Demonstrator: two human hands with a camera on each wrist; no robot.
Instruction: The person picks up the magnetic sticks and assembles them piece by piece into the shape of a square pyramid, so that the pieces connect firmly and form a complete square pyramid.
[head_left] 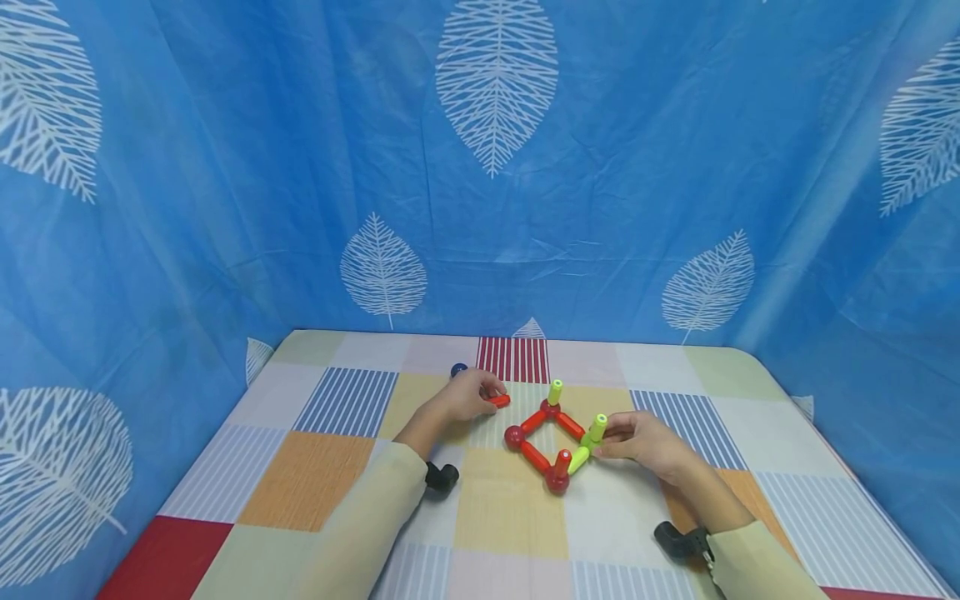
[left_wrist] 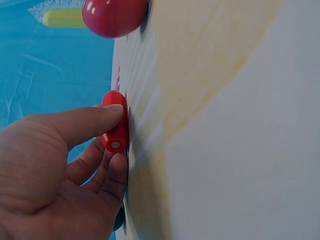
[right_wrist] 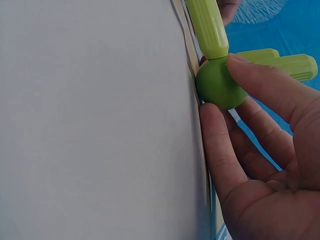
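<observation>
My left hand (head_left: 463, 397) pinches a red magnetic rod (left_wrist: 115, 131) between thumb and fingers, just above or on the cloth. To its right lies a four-sided frame of rods and balls, with a bare red ball (head_left: 514, 437) at its left corner. Three sides are red rods (head_left: 535, 457); the front right side is a yellow-green rod (head_left: 578, 461). Yellow-green rods (head_left: 555, 392) stand upright at the back and right corners, a red upright rod (head_left: 562, 462) at the front. At the right corner, my right hand (head_left: 647, 442) holds the green ball (right_wrist: 216, 86) with thumb and fingers.
A dark blue ball (head_left: 459, 369) sits behind my left hand, partly hidden by it. The table wears a patchwork cloth (head_left: 513, 521). Blue curtains (head_left: 615, 167) with white leaf prints rise behind it and at both sides.
</observation>
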